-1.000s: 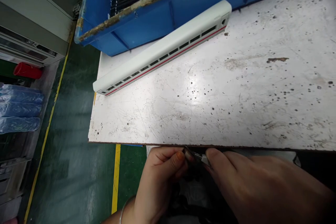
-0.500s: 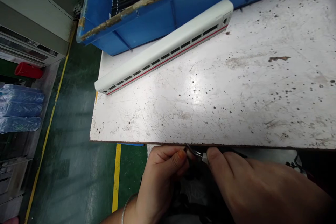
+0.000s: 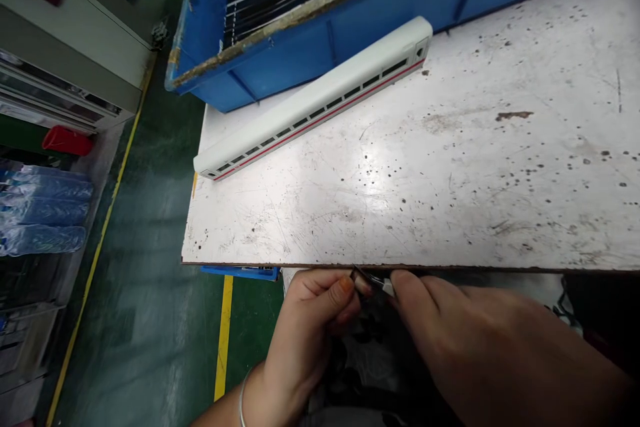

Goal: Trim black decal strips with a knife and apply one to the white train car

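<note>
At the table's front edge, my left hand (image 3: pixel 320 310) is closed in a pinch. What lies between its thumb and fingers is small, dark and mostly hidden. My right hand (image 3: pixel 450 327) grips a slim metal-tipped tool (image 3: pixel 370 278) with a pale collar; the fingers cover its handle, so its exact kind does not show. The tip points left and meets the left fingertips. Farther back, a white model train car shell (image 3: pixel 320 100) with dark windows and a red stripe lies diagonally on the table, apart from both hands.
The worn white table (image 3: pixel 450 167) ends just above my hands. A blue bin (image 3: pixel 300 53) with dark strip-like parts stands along its back. Green floor with yellow lines (image 3: pixel 225 340) lies at left, beside shelves with plastic-wrapped blue packs (image 3: pixel 45 203) and a red container (image 3: pixel 67 140).
The view has shifted slightly, so the table and bin sit a little differently in frame. Both hands keep nearly the same hold, with the tool tip still at the left fingertips.
</note>
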A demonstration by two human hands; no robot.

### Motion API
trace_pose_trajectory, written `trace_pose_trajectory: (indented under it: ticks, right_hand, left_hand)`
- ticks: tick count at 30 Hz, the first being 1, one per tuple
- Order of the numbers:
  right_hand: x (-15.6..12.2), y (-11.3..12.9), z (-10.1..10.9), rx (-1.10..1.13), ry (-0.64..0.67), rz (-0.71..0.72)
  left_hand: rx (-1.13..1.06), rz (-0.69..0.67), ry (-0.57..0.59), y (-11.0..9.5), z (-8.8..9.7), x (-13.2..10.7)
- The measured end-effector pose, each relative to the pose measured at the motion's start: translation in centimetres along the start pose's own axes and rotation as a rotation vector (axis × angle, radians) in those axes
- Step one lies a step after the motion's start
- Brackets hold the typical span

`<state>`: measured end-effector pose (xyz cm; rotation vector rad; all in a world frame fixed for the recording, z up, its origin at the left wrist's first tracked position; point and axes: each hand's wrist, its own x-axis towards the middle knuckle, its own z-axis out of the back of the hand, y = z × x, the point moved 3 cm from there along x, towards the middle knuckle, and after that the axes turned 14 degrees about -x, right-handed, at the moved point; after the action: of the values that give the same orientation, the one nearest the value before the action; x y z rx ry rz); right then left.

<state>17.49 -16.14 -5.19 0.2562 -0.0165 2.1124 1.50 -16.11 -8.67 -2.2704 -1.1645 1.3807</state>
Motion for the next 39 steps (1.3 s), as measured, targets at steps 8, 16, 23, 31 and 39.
trace_pose_trajectory:
  ticks: [8,16,23,31,39]
  right_hand:
    - [-1.5,-0.9,-1.8,0.256,0.388,-0.052]
    - [-0.7,0.3,-1.5,0.247,0.472,-0.013]
    - [-0.1,0.8,-1.0,0.147,0.178,0.039]
    - [0.1,0.8,-0.8,0.099,0.088,0.023]
    - [0.7,1.0,-0.2,0.063,-0.005,-0.01]
  left_hand:
    - [-0.073,0.048,0.045,-0.8,0.3,-0.7]
    - [-0.098,0.052,0.02,-0.7,0.6,-0.4]
    - [-0.039,0.049,-0.009,-0.5,0.4,-0.4]
    - [-0.037,0.049,-0.029,-0.7,0.1,-0.4]
    - [-0.094,0.059,-0.03,-0.7,-0.3,-0.3]
